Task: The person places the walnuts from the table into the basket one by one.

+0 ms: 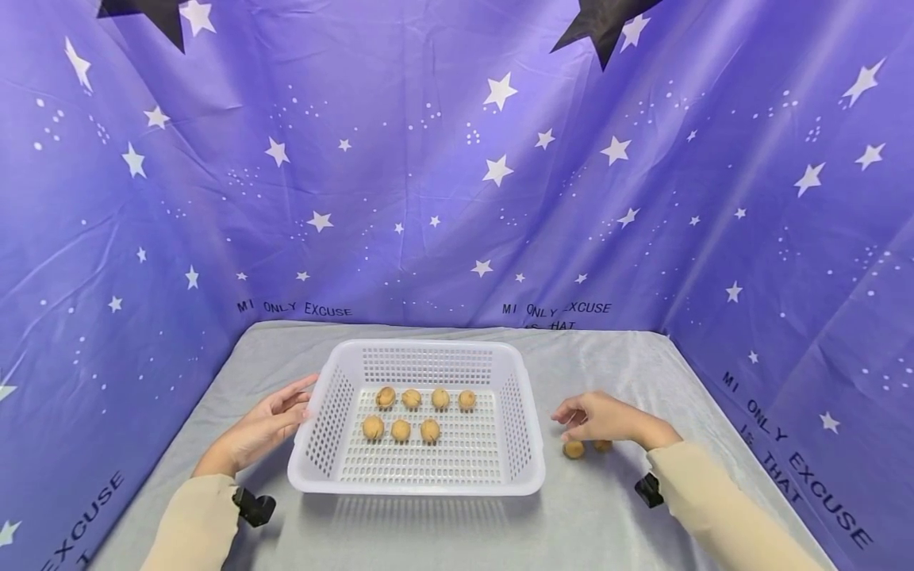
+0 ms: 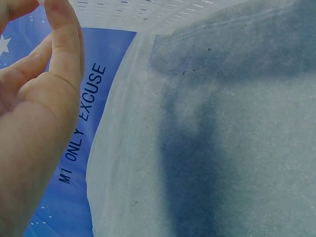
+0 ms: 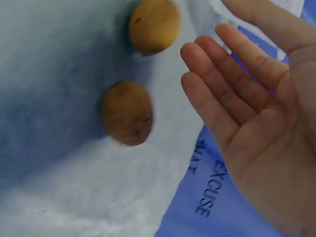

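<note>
A white plastic basket (image 1: 417, 488) with perforated walls stands on the table, with several walnuts (image 1: 430, 431) in two rows on its floor. At its left rim is my left hand (image 1: 260, 432), fingertips right at the edge and fingers fairly straight. My right hand (image 1: 607, 418) hovers right of the basket, close over two loose walnuts (image 1: 574, 450). In the right wrist view its palm is bare and the fingers are gently bent, apart from the nearer walnut (image 3: 127, 113) and the other walnut (image 3: 155, 25). The head view shows one of this pair partly hidden by the hand.
A grey cloth (image 1: 421, 539) covers the table. Purple star-print fabric (image 1: 400, 159) hangs behind it and along both sides. A black wrist mount (image 1: 253, 506) sits on the left sleeve, and another black mount (image 1: 649, 490) on the right one.
</note>
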`<state>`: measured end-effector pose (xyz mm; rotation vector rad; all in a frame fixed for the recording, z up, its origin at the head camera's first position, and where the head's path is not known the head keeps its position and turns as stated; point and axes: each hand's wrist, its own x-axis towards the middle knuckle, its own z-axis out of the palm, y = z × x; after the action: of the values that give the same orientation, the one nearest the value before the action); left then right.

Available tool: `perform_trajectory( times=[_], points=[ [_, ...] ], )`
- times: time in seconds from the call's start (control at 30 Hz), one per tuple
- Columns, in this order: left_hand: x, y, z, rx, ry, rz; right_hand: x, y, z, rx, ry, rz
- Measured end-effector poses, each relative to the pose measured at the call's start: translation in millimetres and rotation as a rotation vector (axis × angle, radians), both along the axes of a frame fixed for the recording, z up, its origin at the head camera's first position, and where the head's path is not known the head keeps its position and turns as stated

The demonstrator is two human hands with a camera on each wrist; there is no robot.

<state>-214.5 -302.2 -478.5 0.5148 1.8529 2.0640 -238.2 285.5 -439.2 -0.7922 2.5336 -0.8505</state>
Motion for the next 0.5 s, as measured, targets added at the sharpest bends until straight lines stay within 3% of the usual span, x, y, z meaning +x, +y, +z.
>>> perform_trajectory(
  times=[0.3,0.5],
  points=[
    [0.2,0.1,-1.0,-0.003,-0.002,0.01,4.0,12.4,-18.0,-0.066,-0.112,0.004],
    [0.4,0.9,-0.5,-0.011,-0.003,0.023,5.1,11.3,-18.4,-0.031,-0.107,0.019]
  ],
)
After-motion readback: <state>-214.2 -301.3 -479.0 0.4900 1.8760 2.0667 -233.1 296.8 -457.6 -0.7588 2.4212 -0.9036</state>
